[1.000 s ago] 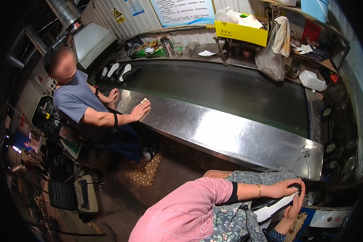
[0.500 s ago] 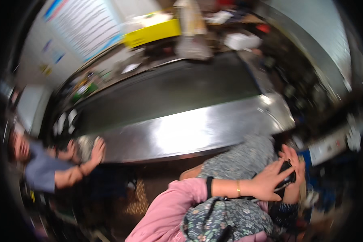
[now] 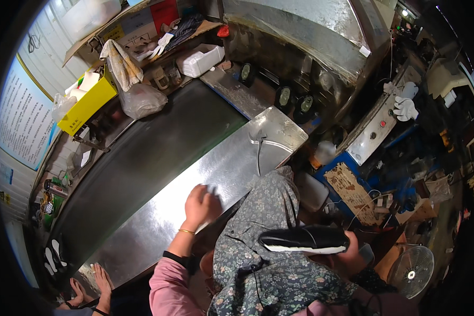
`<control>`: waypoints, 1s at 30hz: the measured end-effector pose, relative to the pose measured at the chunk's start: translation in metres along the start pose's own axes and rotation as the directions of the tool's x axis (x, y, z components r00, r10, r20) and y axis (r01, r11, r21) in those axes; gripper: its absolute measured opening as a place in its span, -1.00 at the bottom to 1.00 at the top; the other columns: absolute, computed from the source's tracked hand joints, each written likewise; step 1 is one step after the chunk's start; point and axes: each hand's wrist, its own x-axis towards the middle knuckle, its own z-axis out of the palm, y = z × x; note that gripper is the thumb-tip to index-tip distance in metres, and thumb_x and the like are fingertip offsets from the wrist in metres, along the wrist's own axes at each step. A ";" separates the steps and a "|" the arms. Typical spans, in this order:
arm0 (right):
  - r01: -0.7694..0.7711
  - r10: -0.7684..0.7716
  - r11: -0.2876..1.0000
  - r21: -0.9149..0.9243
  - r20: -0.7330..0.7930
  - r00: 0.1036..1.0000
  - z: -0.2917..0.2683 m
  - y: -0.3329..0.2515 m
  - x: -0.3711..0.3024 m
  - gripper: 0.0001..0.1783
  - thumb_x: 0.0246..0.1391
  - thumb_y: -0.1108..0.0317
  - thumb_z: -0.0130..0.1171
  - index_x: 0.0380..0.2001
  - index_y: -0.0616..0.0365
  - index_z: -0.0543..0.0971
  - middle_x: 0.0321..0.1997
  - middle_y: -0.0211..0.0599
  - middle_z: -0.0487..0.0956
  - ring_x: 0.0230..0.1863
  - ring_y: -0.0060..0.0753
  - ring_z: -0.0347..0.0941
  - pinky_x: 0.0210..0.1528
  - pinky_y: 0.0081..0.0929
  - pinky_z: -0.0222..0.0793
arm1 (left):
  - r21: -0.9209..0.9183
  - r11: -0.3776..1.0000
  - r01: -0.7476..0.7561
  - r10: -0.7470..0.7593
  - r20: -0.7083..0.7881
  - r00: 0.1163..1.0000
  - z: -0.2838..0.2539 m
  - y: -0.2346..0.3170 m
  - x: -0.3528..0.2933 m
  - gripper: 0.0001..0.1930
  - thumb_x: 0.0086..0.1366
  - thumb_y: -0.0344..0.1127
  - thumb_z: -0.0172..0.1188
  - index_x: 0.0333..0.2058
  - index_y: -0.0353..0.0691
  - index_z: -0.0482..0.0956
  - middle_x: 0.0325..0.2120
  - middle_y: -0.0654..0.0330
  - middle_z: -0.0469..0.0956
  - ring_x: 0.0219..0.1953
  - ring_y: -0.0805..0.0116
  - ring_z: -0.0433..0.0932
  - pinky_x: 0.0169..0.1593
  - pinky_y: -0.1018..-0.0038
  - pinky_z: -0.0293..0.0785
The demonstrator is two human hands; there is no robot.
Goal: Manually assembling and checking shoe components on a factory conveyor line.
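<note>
My right hand point(image 3: 354, 256) is closed around one end of a black shoe point(image 3: 305, 238) with a white strip along its lower edge. The shoe lies sideways over my flower-patterned apron point(image 3: 258, 210). My left hand point(image 3: 201, 206) is over the near edge of the shiny metal table point(image 3: 158, 208), its fingers curled. Whatever those fingers hold, if anything, is hidden. Beyond the table's metal strip runs a dark conveyor belt point(image 3: 158, 142), and white sole-shaped pieces point(image 3: 52, 255) lie at its far left end.
Another person's hands point(image 3: 94, 284) rest at the table's lower left end. A yellow box point(image 3: 89, 102) and a plastic bag point(image 3: 142, 100) stand behind the belt. Dark shoes point(image 3: 295, 102) sit at the back right. To the right are a control panel point(image 3: 371, 134) and a fan point(image 3: 412, 271).
My view has turned to the right. My hands, together around a dark object before, are now apart: the left over the metal table, the right holding the black shoe.
</note>
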 end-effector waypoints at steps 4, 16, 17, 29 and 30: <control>-0.241 0.212 0.891 0.384 0.117 0.970 0.079 -0.032 0.086 -0.35 0.12 -0.28 -0.06 0.02 -0.02 0.55 0.03 -0.18 0.62 -0.07 0.12 0.56 -0.42 0.20 0.51 | 0.456 0.879 -0.140 0.169 -0.025 0.985 -0.026 -0.076 0.001 -0.46 0.24 -0.15 0.22 0.13 -0.35 0.43 0.21 -0.22 0.31 0.24 -0.19 0.30 0.29 0.07 0.24; 0.735 -0.737 0.310 -0.603 0.336 0.587 0.256 -0.113 0.465 -0.39 0.06 0.36 0.32 0.15 0.25 0.34 0.07 -0.13 0.50 0.00 -0.20 0.48 0.05 -0.41 0.41 | 0.433 0.890 -0.142 0.174 -0.036 0.984 0.014 -0.051 0.021 -0.44 0.22 -0.09 0.19 0.16 -0.20 0.46 0.24 -0.06 0.33 0.23 -0.10 0.33 0.26 0.13 0.30; 0.770 -0.681 0.196 -0.608 0.481 0.553 0.289 -0.065 0.445 -0.43 0.06 0.38 0.31 0.14 0.24 0.38 0.07 -0.12 0.51 0.00 -0.22 0.48 0.06 -0.40 0.40 | 0.456 0.883 -0.109 0.143 -0.042 0.989 0.007 -0.060 0.016 -0.44 0.22 -0.09 0.19 0.16 -0.20 0.46 0.24 -0.06 0.33 0.23 -0.10 0.33 0.26 0.13 0.30; 0.933 0.165 0.063 -0.353 0.926 0.339 0.289 0.015 0.151 -0.66 0.05 0.17 0.24 -0.12 0.06 0.66 -0.15 -0.17 0.68 -0.11 -0.04 0.59 0.00 -0.14 0.46 | 0.359 0.927 -0.105 0.147 -0.091 0.985 -0.031 -0.081 -0.004 -0.46 0.18 -0.20 0.23 0.12 -0.31 0.45 0.16 -0.19 0.33 0.20 -0.18 0.32 0.28 0.08 0.27; 0.911 0.110 0.050 -0.409 0.909 0.402 0.289 0.011 0.146 -0.66 0.04 0.18 0.25 -0.13 0.06 0.66 -0.17 -0.17 0.68 -0.11 -0.03 0.59 -0.01 -0.14 0.46 | 0.362 0.919 -0.156 0.215 -0.127 0.968 -0.026 -0.074 0.001 -0.47 0.17 -0.21 0.25 0.09 -0.34 0.46 0.13 -0.19 0.35 0.17 -0.17 0.35 0.25 0.09 0.29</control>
